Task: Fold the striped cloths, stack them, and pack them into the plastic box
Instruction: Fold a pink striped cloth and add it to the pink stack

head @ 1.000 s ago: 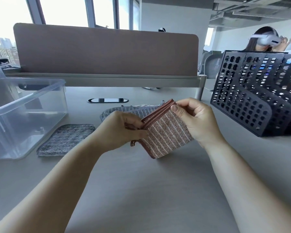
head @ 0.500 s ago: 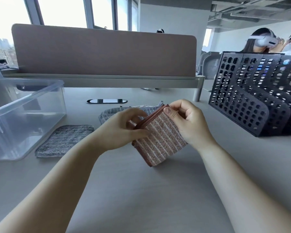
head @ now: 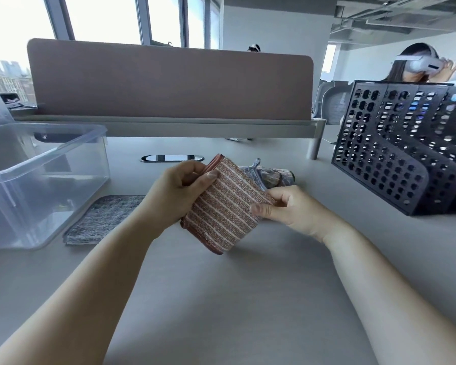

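Both hands hold a folded red-brown striped cloth (head: 227,206) just above the grey table at the centre. My left hand (head: 174,191) pinches its upper left edge. My right hand (head: 287,206) pinches its right corner. A folded grey striped cloth (head: 103,219) lies flat on the table to the left, beside the clear plastic box (head: 71,143). Behind the held cloth lies a crumpled grey-blue cloth (head: 271,176), partly hidden. I see nothing inside the box.
A black perforated file rack (head: 395,154) stands at the right. A brown desk divider (head: 169,80) runs along the back, with a cable slot (head: 171,158) in front of it. A person wearing a headset (head: 416,64) sits beyond the rack.
The red-brown cloth has turned in my hands. My right hand slid from its top edge down to its right corner, and my left hand moved up to the top left edge.
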